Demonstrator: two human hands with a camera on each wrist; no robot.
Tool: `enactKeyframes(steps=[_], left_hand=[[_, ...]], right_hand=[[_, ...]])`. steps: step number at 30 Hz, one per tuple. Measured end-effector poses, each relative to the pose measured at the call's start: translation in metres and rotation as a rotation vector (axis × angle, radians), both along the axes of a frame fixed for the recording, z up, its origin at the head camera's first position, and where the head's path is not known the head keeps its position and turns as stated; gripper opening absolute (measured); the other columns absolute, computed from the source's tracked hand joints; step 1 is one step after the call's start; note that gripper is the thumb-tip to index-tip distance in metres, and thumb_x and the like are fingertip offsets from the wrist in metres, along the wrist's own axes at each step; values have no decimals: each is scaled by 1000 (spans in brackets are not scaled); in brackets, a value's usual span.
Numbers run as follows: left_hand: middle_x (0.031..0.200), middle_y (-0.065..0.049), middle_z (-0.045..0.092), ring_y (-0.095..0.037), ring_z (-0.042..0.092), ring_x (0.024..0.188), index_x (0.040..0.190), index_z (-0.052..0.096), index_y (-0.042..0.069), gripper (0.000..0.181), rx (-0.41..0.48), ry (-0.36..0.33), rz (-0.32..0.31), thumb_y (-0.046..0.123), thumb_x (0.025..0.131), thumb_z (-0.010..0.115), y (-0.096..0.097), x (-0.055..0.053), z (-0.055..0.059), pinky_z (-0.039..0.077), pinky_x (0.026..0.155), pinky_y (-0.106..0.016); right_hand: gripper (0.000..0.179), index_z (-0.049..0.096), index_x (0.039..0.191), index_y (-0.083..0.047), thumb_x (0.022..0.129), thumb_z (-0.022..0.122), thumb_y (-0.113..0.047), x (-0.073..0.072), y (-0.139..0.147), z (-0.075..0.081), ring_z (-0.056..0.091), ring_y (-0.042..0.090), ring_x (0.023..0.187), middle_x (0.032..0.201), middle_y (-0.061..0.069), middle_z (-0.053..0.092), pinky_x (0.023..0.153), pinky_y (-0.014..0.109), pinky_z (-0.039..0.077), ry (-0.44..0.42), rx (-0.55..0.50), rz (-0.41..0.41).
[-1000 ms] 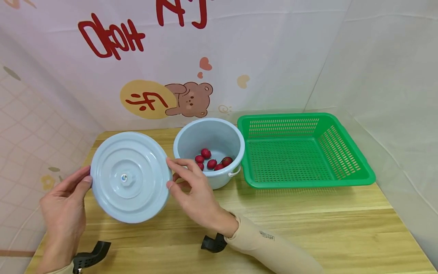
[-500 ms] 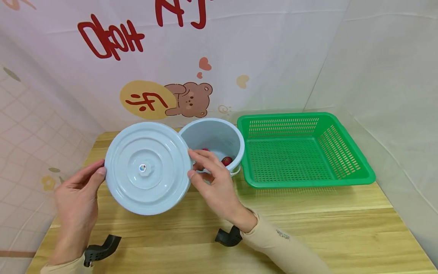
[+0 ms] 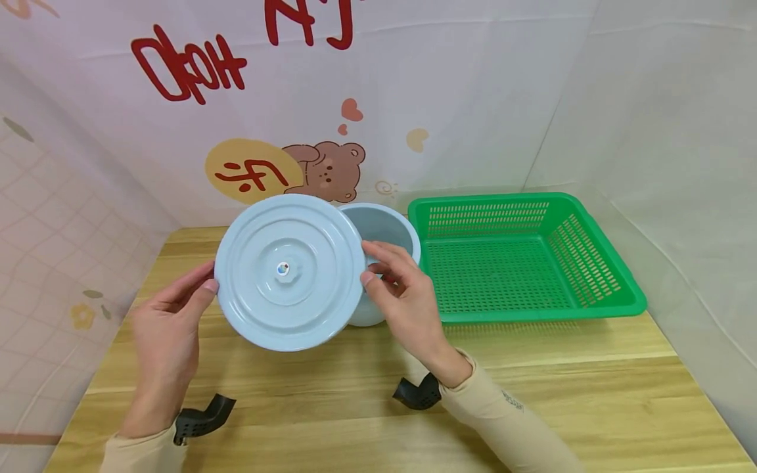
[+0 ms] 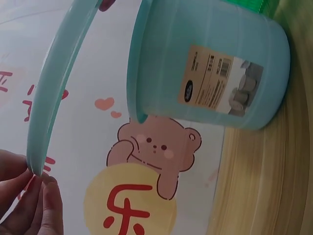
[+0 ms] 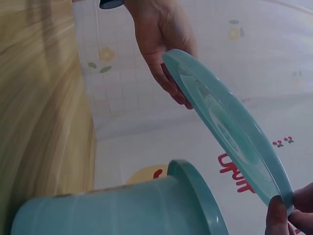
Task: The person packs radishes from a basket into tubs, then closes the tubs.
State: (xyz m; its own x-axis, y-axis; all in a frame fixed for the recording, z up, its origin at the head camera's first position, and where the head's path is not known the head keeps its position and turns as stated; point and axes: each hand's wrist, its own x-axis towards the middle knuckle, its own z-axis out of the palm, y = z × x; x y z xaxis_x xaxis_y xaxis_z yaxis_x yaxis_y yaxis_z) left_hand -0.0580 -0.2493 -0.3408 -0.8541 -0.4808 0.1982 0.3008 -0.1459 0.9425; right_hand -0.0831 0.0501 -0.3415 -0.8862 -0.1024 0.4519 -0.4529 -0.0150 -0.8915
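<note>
A round light-blue lid (image 3: pixel 260 289) with a knob in its middle is held up by both hands, top side facing the head camera. My left hand (image 3: pixel 168 328) pinches its left edge, and my right hand (image 3: pixel 408 309) pinches the right edge. Behind the lid stands a light-blue bucket (image 3: pixel 387 226), partly covered by the lid and right hand in the head view. From the left wrist view, the lid appears edge-on above the rim of the bucket (image 4: pixel 166 58), which bears a paper label (image 4: pixel 205 78). Air shows between lid and bucket in the right wrist view. The bucket's contents are hidden.
A green slotted plastic basket (image 3: pixel 497 276) stands right beside the bucket. Everything rests on a wooden table (image 3: pixel 331 407), with a printed white curtain (image 3: pixel 473 85) behind it and hanging cloth at both sides.
Both hands have carried the lid rightward and up, toward the bucket. It now overlaps the bucket's left part in the head view, and the red round fruits seen inside earlier are hidden.
</note>
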Motion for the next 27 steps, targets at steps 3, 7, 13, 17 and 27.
enactKeyframes(steps=[3,7,13,17,27], left_hand=[[109,-13,78,-20,75,99,121,69,-15,34,-18,-9,-23,-11,88,74,7,-3,0,58,86,-23],[112,-13,77,-21,74,100,123,68,-14,35,-29,-1,-62,-13,88,72,15,-7,1,58,87,-24],[115,-12,76,-21,73,104,126,68,-13,37,-26,2,-107,-13,90,70,29,-13,1,58,87,-24],[121,-11,75,-21,71,111,129,68,-9,37,-68,-21,-134,-7,93,71,37,-17,-1,56,91,-24],[136,-8,68,-18,63,126,136,68,4,39,-165,-98,-210,5,97,70,56,-25,-7,52,98,-22]], right_hand=[[38,68,135,-3,97,65,2,-3,7,1,67,22,100,140,4,61,78,24,57,-13,-12,-16],[37,67,136,-2,98,64,1,-7,16,1,67,23,104,144,3,60,79,29,61,-24,-33,-21],[36,67,136,-3,101,62,-1,-14,31,-1,68,23,103,143,2,61,77,32,61,-18,-17,-41],[35,68,136,-3,101,63,-4,-18,40,0,67,21,106,143,2,62,81,26,59,-19,26,-75],[36,67,138,-7,102,65,-12,-30,60,0,65,19,113,145,1,61,90,22,54,-72,109,-115]])
